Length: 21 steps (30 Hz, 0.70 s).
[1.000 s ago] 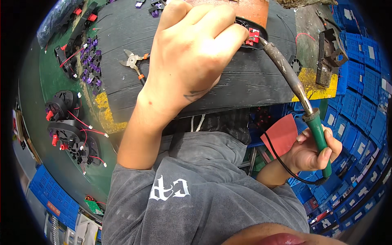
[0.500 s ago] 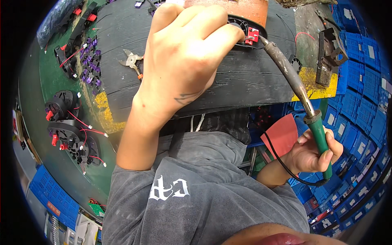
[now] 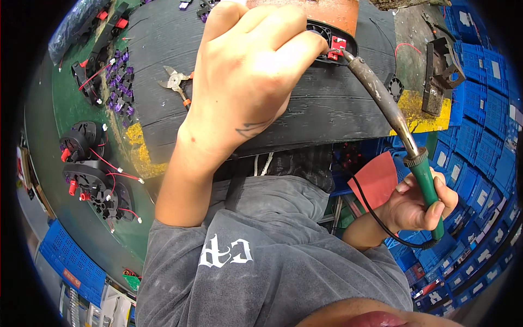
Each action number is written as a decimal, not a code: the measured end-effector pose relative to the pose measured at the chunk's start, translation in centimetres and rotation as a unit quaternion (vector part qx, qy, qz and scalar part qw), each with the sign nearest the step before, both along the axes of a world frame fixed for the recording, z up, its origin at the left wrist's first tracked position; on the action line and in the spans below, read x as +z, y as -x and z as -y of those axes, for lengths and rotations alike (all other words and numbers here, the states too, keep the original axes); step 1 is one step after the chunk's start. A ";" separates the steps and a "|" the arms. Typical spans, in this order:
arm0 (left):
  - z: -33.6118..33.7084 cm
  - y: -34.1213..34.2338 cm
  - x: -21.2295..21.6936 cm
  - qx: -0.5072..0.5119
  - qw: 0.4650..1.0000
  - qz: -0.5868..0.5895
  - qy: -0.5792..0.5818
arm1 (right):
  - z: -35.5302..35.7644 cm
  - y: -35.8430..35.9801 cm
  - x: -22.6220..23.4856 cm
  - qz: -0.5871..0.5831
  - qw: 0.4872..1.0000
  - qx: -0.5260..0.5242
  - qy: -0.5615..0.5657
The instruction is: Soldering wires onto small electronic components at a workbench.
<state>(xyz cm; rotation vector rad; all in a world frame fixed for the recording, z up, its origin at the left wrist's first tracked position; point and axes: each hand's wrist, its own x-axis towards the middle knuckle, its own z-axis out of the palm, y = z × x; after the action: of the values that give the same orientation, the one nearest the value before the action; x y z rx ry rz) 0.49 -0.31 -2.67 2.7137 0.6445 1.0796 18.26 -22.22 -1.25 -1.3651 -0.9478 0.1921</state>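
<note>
My left hand (image 3: 245,71) is closed in a pinch over a black fan housing (image 3: 353,39), its fingertips beside a small red circuit board (image 3: 339,42). What those fingers hold is hidden behind the hand. My right hand (image 3: 419,204) grips a soldering iron (image 3: 406,128) by its green handle. The iron slants up to the left, and its tip meets the lower part of the red board. Part of a fan shows inside the housing. A black cord runs from the handle's lower end.
On the black mat (image 3: 321,109) lie cutting pliers (image 3: 175,82) and a pile of small purple parts (image 3: 121,84). Several black housings with red wires (image 3: 90,177) stand at left. A metal bracket (image 3: 438,76) is at right, beside blue bins (image 3: 482,114).
The iron's tip has moved slightly left and down, from the red board's edge onto it. My left hand has shifted very slightly right.
</note>
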 end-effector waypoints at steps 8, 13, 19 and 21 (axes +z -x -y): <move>0.1 0.0 0.0 0.005 1.000 0.002 -0.007 | -0.2 0.3 -0.2 0.001 1.000 0.007 0.000; -0.1 0.2 2.8 0.004 0.993 -0.094 -0.076 | -0.1 0.2 -0.2 0.001 1.000 0.005 0.006; 0.1 0.1 2.6 0.012 0.993 -0.093 -0.070 | -0.3 0.0 -0.2 0.003 1.000 0.028 -0.003; 0.0 0.1 2.5 0.011 0.993 -0.093 -0.077 | -0.4 0.1 -0.2 0.005 1.000 0.024 0.000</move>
<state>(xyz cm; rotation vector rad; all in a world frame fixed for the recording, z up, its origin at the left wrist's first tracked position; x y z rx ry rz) 0.43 -0.32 -0.19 2.9743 0.6422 0.9236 18.17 -21.79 -1.48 -1.3445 -0.9908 0.2219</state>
